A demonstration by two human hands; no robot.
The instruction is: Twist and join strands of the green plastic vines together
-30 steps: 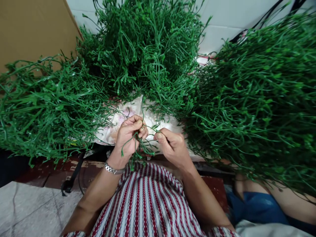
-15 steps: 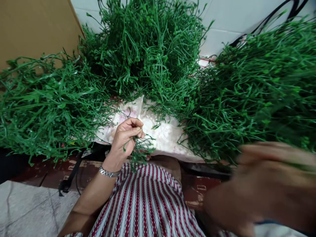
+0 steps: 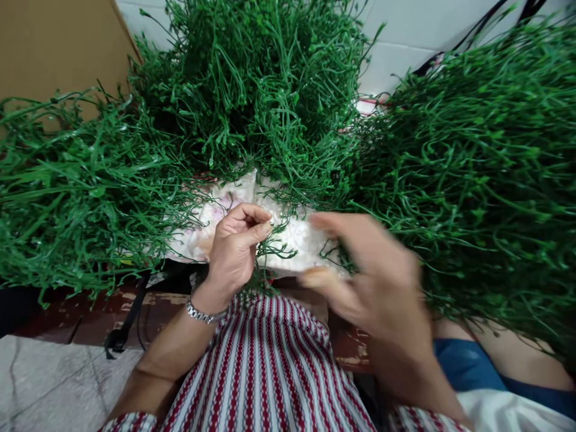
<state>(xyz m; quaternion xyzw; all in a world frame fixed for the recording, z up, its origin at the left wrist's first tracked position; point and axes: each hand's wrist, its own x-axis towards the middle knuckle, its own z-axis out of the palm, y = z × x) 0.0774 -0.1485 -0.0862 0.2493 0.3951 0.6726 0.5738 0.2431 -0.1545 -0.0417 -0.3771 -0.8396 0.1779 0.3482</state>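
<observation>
My left hand [image 3: 238,246], with a metal watch [image 3: 202,313] on its wrist, pinches a small sprig of green artificial foliage [image 3: 274,245] between thumb and forefinger. Its thin stems hang below the fingers, above my lap. To the right, my right hand [image 3: 373,276] is smeared by motion, thumb and forefinger spread toward the left hand; nothing shows between them. Behind both hands lies a white cloth with faint purple marks [image 3: 225,207].
Green foliage heaps surround the cloth: a left heap [image 3: 90,192], a back heap [image 3: 270,78] and a right heap [image 3: 477,174]. A worn red-brown bench [image 3: 101,312] runs beneath. A brown board [image 3: 54,48] stands at back left. Another person's leg in blue shorts [image 3: 468,363] is at lower right.
My right hand has come from the right heap inward toward my left hand, with its thumb and forefinger apart. The left hand keeps its pinch and has shifted slightly right.
</observation>
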